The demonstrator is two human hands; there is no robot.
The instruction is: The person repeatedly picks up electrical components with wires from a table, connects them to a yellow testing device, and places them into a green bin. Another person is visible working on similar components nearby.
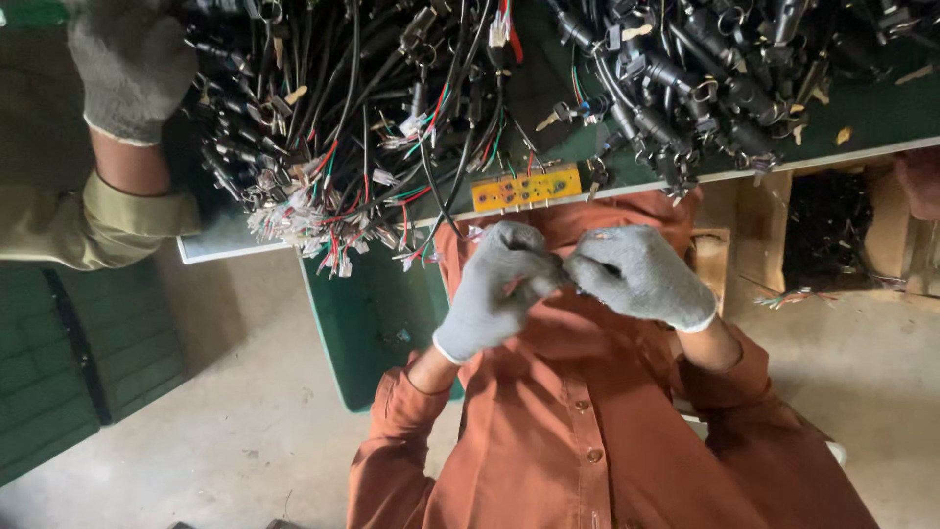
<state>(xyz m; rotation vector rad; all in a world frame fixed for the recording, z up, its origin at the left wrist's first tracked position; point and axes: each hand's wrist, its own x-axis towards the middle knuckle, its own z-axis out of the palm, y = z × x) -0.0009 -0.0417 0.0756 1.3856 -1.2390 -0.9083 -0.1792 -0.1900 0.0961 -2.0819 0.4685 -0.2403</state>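
Both my hands wear grey knit gloves and meet in front of my orange shirt, just below the table's edge. My left hand (494, 294) and my right hand (638, 274) pinch a small part (566, 277) between their fingertips. The gloves hide most of the part, so I cannot tell what it is. An orange-yellow block with a row of holes (526, 188) sits on the table's edge right above my hands. Behind it lies a heap of black cables with red, green and white wires and white plugs (333, 167).
The green table (881, 118) also carries a second heap of black cables with metal barrels and keys (705, 78) at the right. Another person's gloved hand (127, 69) with an olive sleeve rests on the left heap. A wooden crate (832, 225) stands under the table; the floor is concrete.
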